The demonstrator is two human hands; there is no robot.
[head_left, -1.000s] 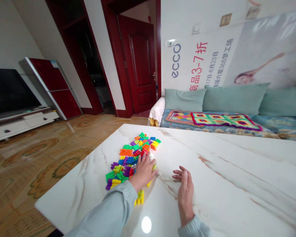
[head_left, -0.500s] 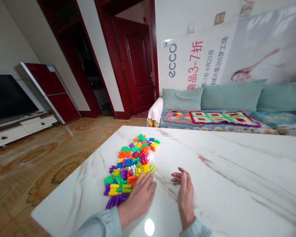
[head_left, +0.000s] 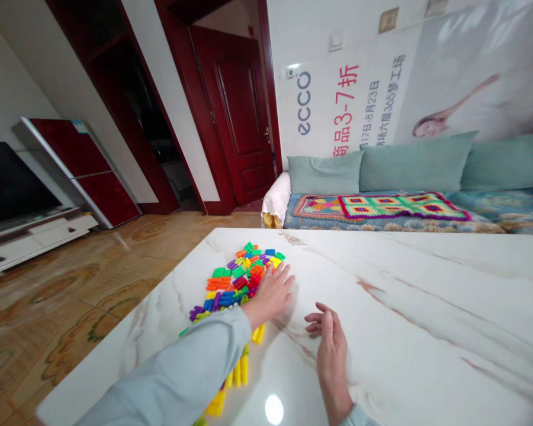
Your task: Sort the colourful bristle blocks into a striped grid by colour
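Note:
A spread of small colourful plastic blocks lies on the white marble table, toward its left side. My left hand lies flat on the right edge of the pile, fingers spread and stretched forward, holding nothing. My left sleeve hides the nearer blocks; a few yellow ones show under it. My right hand rests on the bare tabletop to the right of the pile, fingers loosely apart and empty.
The table's left edge drops to a patterned tile floor. A sofa with teal cushions and a bright crocheted mat stands behind the table. A TV stand and red doors are at the far left and back.
My left hand slid back toward me over the blocks, then reached forward again to the far right side of the pile. The blocks have shifted a little. My right hand stayed nearly still.

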